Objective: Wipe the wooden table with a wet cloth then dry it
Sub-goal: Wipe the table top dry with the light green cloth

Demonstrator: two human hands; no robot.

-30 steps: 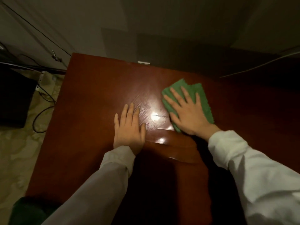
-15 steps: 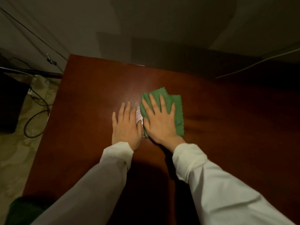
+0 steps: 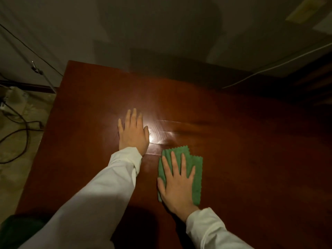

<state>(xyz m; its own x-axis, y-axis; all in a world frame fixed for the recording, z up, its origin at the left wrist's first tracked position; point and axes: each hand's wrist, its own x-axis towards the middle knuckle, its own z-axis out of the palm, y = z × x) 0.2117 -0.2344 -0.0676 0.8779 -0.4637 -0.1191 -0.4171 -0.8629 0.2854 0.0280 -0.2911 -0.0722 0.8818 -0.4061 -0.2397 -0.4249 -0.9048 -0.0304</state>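
Note:
A reddish-brown wooden table [image 3: 242, 150] fills most of the head view. My right hand [image 3: 177, 186] lies flat with spread fingers on a folded green cloth [image 3: 196, 178], pressing it onto the table near the front middle. My left hand [image 3: 133, 133] rests flat on the bare wood, palm down, fingers together, up and to the left of the cloth. A shiny wet streak [image 3: 167, 131] reflects light just right of the left hand. Both arms wear white sleeves.
A grey wall stands behind the table's far edge. On the left, pale floor [image 3: 16, 141] with dark cables [image 3: 19, 133] lies beyond the table's left edge. A white cable [image 3: 269, 69] runs along the far right. Something dark green [image 3: 16, 229] sits at the bottom left corner.
My right hand has slid the green cloth from the far right, past the left hand, then back toward me and to the right. The left hand has stayed flat on the table.

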